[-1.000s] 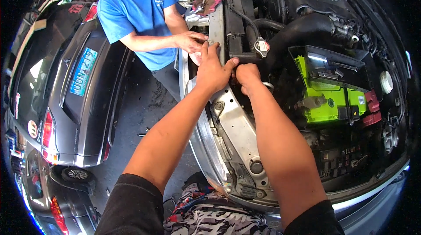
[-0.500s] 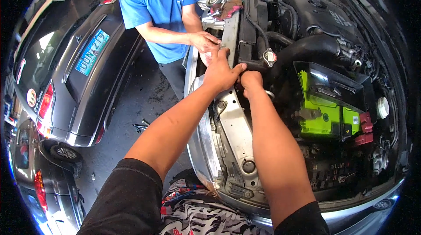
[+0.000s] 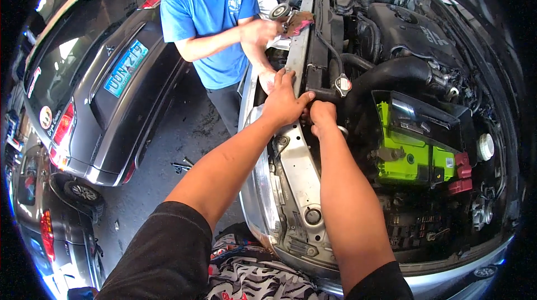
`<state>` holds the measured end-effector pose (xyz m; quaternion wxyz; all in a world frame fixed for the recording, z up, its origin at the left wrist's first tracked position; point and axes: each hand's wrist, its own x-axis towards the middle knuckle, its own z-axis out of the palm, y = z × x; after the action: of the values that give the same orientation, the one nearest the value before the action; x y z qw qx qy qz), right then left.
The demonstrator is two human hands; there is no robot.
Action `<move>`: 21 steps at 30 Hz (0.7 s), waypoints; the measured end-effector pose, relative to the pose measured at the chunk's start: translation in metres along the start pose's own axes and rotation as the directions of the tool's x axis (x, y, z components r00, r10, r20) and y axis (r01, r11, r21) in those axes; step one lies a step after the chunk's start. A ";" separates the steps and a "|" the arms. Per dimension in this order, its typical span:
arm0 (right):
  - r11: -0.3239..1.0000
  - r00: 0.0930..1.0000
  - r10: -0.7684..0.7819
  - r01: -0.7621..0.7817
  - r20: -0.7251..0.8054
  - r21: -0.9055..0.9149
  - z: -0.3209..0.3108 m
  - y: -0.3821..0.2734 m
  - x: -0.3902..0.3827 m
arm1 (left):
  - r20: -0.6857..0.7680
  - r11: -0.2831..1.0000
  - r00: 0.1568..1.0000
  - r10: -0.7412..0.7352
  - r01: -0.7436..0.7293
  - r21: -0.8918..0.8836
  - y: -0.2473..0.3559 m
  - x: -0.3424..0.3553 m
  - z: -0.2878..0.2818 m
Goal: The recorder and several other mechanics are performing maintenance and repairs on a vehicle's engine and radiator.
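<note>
My left hand (image 3: pixel 284 104) has its fingers bent over the metal front crossbeam (image 3: pixel 300 45) of a car's open engine bay, thumb toward the radiator (image 3: pixel 316 79). Just right of it, my right hand (image 3: pixel 323 114) is curled down beside the beam; what its fingers hold is hidden. A radiator cap (image 3: pixel 343 83) sits on the hose just above them. Facing me, a person in a blue T-shirt (image 3: pixel 207 12) has one blurred, raised hand (image 3: pixel 260 32) by a stained rag (image 3: pixel 299 24) and the other hand (image 3: pixel 267 80) low beside my left fingers.
A dark car (image 3: pixel 98 121) stands at left, with another behind its wheel below. Tools (image 3: pixel 182 167) lie on the floor. The engine cover (image 3: pixel 405 34), a bright green battery (image 3: pixel 405 165) and black trays fill the right. A round pulley (image 3: pixel 279 12) rests near the rag.
The other person's right hand has lifted away from near my left hand toward the rag. My hands stay in nearly the same place on the beam; the whole view has shifted slightly.
</note>
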<state>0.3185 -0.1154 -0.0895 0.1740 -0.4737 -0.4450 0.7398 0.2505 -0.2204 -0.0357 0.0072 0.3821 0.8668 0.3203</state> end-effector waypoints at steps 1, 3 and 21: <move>0.999 1.000 -0.009 0.007 -0.027 -0.045 0.002 -0.001 -0.002 | 0.003 1.000 1.000 -0.013 0.013 -0.009 -0.002 0.000 -0.002; 0.995 0.998 -0.025 0.019 -0.061 -0.095 0.002 0.000 0.001 | 0.006 0.999 1.000 -0.023 0.023 -0.028 -0.003 0.001 0.000; 0.949 0.994 -0.036 0.066 0.103 -0.307 -0.009 0.007 0.022 | -0.051 0.995 0.998 0.049 -0.053 -0.084 0.008 -0.001 0.004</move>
<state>0.3164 -0.0998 -0.1092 0.0950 -0.4471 -0.5757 0.6780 0.2577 -0.2152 -0.0343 -0.0057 0.3954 0.8423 0.3662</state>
